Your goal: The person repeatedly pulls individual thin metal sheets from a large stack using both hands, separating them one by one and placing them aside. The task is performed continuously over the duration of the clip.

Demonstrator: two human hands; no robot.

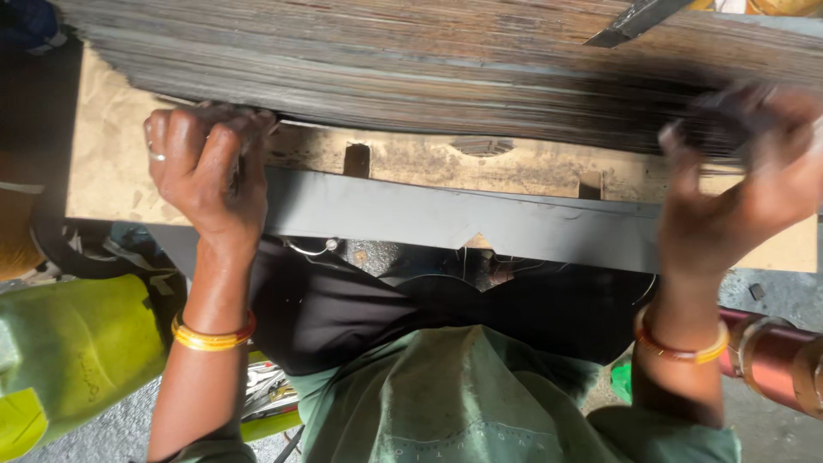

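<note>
A long grey metal strip (446, 216) with a V notch in its near edge lies across a worn work surface (111, 163). My left hand (210, 167) grips the strip's left end, fingers curled over it. My right hand (746, 184), blurred, is closed on the right end of the strip, up against a tall stack of thin dark metal sheets (411, 60) that runs across the top of the view. Both wrists wear orange bangles.
A dark metal bar (634, 19) lies on the stack at the upper right. A yellow-green container (73, 351) sits at lower left, and a copper-wound coil (776, 356) at lower right. My lap in dark and green cloth fills the bottom centre.
</note>
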